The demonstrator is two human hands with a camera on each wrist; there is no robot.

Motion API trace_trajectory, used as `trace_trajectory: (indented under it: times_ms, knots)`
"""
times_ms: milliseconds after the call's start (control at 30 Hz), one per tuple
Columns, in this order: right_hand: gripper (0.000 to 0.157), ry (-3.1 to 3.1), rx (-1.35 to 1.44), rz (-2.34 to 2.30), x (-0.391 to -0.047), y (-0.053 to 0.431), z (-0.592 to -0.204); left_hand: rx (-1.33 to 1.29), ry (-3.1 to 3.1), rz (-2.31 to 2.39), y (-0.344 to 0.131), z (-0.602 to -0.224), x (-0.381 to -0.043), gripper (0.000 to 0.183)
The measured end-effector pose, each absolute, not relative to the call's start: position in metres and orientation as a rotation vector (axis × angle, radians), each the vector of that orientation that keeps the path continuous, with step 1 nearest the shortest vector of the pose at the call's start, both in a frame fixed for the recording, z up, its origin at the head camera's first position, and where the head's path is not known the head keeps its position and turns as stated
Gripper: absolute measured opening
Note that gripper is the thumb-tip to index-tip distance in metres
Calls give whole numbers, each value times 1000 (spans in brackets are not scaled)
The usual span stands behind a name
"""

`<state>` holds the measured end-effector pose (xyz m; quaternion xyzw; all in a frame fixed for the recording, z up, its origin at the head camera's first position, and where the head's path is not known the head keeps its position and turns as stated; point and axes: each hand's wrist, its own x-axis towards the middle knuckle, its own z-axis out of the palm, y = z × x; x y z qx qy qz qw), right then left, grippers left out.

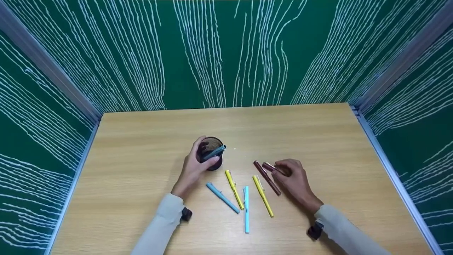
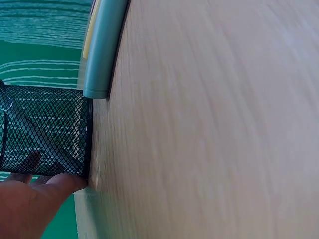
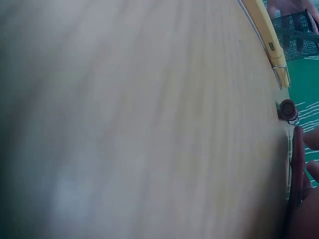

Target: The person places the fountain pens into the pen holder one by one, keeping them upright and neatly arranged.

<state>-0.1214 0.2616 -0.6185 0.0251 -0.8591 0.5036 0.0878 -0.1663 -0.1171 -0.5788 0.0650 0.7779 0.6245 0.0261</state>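
Note:
My left hand (image 1: 191, 171) grips a black mesh pen cup (image 1: 212, 143) from its left side, with the thumb across the near side. One dark teal pen (image 1: 214, 152) leans inside the cup, its end at the rim. Over on the right, my right hand (image 1: 293, 180) pinches a dark red pen (image 1: 269, 166) between thumb and fingers, low over the table. Part of that pen is hidden by the hand. A second dark red pen (image 1: 268, 179) lies just left of it. In the left wrist view the cup's mesh wall (image 2: 47, 132) shows the pen slanting inside.
Between the hands lie two yellow pens (image 1: 234, 189) (image 1: 263, 196), a blue pen (image 1: 223, 197) and a light blue pen (image 1: 246, 209) on the wooden table (image 1: 141, 152). Green walls (image 1: 191, 53) with white wavy lines enclose the table's back and sides.

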Motion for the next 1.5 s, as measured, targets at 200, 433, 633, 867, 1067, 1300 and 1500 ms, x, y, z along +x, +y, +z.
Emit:
trace_trajectory:
  times_ms: [200,433,633,867,1067,1300,1500]
  knots:
    - [30,-2536,124,1434,-121,263,-626,213,2416,1927,-117,-580,-166,94]
    - [27,-2530,147,1408,-122,263,-628,197,2400,1926,-117,-580,-166,94]
    - [25,-2559,154,1383,-123,264,-627,194,2403,1926,-117,-579,-168,91]
    - [22,-2579,140,1370,-124,263,-627,179,2396,1924,-118,-579,-168,93]
    - [22,-2577,156,1342,-123,263,-628,179,2383,1942,-117,-579,-166,92]
    - [20,-2561,192,1296,-121,261,-625,195,2358,2000,-116,-580,-166,91]
    - [18,-2570,156,1343,-120,260,-619,193,2352,2011,-115,-581,-167,90]
